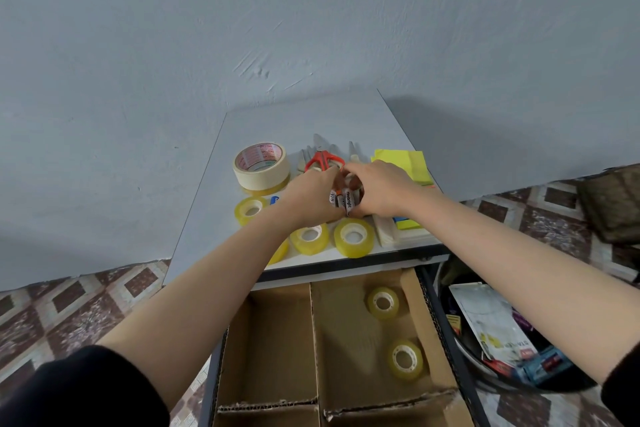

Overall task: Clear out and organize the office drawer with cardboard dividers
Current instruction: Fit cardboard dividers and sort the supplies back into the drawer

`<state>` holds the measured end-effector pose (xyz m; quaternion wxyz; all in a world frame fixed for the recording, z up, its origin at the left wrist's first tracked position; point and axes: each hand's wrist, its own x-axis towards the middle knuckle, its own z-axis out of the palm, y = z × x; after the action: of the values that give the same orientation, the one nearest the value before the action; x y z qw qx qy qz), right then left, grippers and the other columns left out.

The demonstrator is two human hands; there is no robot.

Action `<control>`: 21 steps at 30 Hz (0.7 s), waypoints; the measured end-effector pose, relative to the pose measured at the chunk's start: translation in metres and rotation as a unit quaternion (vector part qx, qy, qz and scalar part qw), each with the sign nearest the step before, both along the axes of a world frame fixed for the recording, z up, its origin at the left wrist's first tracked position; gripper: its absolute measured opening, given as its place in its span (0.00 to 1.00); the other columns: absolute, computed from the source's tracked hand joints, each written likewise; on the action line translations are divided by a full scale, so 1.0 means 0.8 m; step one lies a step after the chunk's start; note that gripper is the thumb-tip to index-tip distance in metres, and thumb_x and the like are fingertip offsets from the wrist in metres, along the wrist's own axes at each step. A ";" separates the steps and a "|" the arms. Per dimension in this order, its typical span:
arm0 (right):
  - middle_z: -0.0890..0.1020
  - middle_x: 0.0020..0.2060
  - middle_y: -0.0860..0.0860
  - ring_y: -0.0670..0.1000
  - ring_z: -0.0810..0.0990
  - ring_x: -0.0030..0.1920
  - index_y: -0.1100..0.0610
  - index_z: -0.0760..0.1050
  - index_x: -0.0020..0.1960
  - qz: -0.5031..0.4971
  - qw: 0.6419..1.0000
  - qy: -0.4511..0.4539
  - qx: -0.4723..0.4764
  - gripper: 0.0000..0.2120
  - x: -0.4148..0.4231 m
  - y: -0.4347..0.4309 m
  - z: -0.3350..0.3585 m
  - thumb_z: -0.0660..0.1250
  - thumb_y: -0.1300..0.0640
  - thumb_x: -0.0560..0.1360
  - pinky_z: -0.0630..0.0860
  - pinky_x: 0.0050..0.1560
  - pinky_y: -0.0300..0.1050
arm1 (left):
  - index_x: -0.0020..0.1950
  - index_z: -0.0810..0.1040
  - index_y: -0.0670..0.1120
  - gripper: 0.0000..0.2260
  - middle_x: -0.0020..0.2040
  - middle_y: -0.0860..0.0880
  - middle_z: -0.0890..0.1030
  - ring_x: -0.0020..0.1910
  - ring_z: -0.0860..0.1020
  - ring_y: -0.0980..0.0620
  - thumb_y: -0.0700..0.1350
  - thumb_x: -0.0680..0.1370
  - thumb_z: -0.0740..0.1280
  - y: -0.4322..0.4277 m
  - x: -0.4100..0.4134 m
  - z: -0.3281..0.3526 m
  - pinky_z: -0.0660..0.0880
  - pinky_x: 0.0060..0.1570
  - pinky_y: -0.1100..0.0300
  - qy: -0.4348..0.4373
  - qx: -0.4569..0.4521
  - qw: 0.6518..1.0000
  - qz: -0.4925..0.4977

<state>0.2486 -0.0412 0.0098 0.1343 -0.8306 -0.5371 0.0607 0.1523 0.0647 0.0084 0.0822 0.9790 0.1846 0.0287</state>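
- A pale blue-grey wall (pixel 311 28) filled the upper part of the view, its paint showing scuffs and streaks.
- A tiled floor (pixel 69 308) with a brown, maroon and cream diamond pattern lay at the lower left and the right.
- A dark round bin (pixel 491 378) stood on the floor at the lower right.
- A white printed booklet (pixel 491 319) leaned inside the bin, with a blue packet (pixel 543 366) beside it.
- A brown patterned object (pixel 613 204) lay at the right edge; what it was could not be told.

The dark metal drawer (pixel 453 357) stands open, fitted with brown corrugated cardboard dividers (pixel 313 340). A yellowish clear tape roll (pixel 383 303) lies flat at the back of the right compartment, and a second roll (pixel 405 359) lies flat nearer the front.
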 end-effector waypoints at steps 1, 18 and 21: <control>0.79 0.52 0.53 0.56 0.76 0.52 0.52 0.67 0.67 -0.002 1.000 0.002 0.005 0.29 0.000 0.000 0.000 0.73 0.55 0.68 0.67 0.41 0.43 | 0.62 0.71 0.44 0.20 0.55 0.46 0.79 0.51 0.77 0.47 0.48 0.72 0.70 0.001 -0.001 -0.001 0.74 0.46 0.56 -0.023 -0.010 1.000 -0.003; 0.81 0.31 0.48 0.43 0.79 0.32 0.57 0.80 0.47 -0.031 0.871 0.444 0.208 0.06 -0.089 -0.064 0.051 0.71 0.63 0.71 0.74 0.36 0.31 | 0.57 0.78 0.47 0.16 0.52 0.51 0.79 0.46 0.79 0.59 0.38 0.71 0.73 -0.059 -0.196 -0.016 0.76 0.49 0.69 -0.312 -0.256 0.914 0.048; 0.81 0.30 0.48 0.44 0.80 0.34 0.58 0.80 0.47 -0.018 0.867 0.472 0.159 0.05 -0.138 -0.077 0.020 0.71 0.63 0.71 0.75 0.42 0.33 | 0.59 0.78 0.47 0.17 0.51 0.52 0.78 0.46 0.79 0.60 0.39 0.71 0.73 -0.078 -0.251 -0.049 0.76 0.49 0.70 -0.263 -0.252 0.929 0.065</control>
<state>0.1379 -0.1028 0.0262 0.5032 -0.6799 -0.3965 0.3570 -0.0487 0.0027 -0.0307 0.3693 0.8695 0.2205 0.2427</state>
